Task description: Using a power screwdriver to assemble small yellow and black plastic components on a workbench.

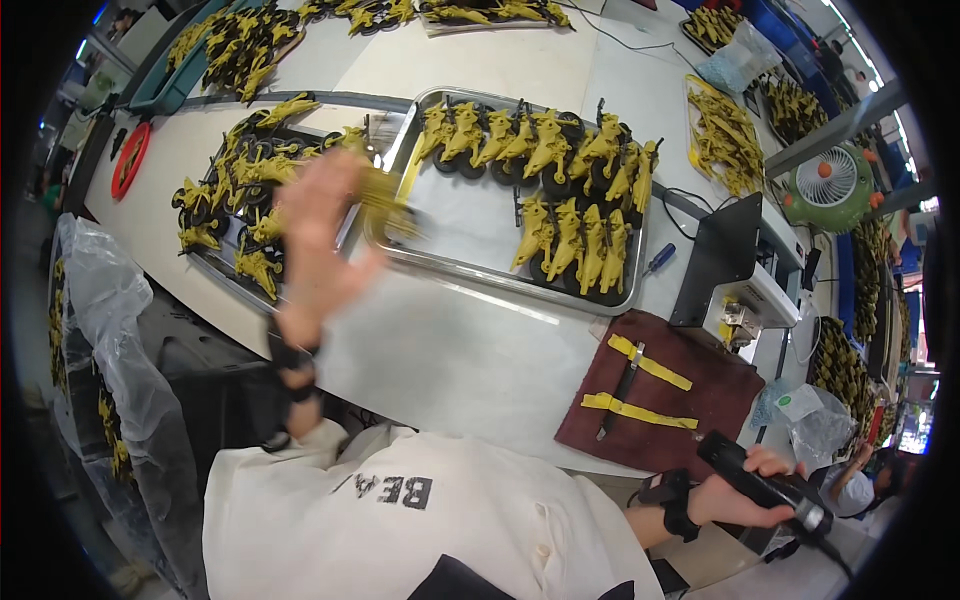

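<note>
My left hand (325, 235), smeared by motion, is over the near-left side of the metal tray (450, 262). Its fingers are around a blurred yellow toy motorcycle (385, 200) with dark parts. Inside the tray, several yellow toy motorcycles with black wheels (545, 145) stand in rows. Left of it, a second tray carries a heap of similar toy motorcycles (255, 180). At the lower right, my right hand (745, 500) is wrapped round a black corded electric screwdriver (765, 482), held off the table.
A dark red cloth mat (660, 395) bears two yellow strips and a dark narrow tool. Behind it stand a black-and-white machine (740, 290) and a small blue-handled screwdriver (660, 258). Yellow parts (722, 135) and a green fan (830, 185) are farther right; a red ring (130, 160) lies left.
</note>
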A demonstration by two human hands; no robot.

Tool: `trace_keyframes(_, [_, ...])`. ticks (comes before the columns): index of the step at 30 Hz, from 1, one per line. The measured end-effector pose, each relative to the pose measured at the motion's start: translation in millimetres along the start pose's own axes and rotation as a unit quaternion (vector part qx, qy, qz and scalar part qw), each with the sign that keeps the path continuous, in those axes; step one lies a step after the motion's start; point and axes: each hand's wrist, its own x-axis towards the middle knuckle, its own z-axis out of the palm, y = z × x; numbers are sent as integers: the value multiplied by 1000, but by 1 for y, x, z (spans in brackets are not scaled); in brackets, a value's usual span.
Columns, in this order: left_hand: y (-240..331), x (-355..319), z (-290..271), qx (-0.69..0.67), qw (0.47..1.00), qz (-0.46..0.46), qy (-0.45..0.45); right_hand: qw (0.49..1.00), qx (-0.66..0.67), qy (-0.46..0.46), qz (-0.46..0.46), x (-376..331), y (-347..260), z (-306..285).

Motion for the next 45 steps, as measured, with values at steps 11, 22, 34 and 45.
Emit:
trace_keyframes(11, [-53, 120, 156, 154, 932, 78, -317, 997, 12, -23, 69, -12, 33, 21])
trace_keyframes(22, [-20, 119, 112, 167, 975, 16, -144, 997, -27, 12, -66, 70, 36, 17])
trace_keyframes(34, [233, -59, 188, -237, 906, 187, -295, 995, -46, -85, 20, 78, 66, 50])
trace_keyframes(45, [225, -56, 200, -210, 900, 235, -300, 983, -17, -175, 43, -8, 54, 18])
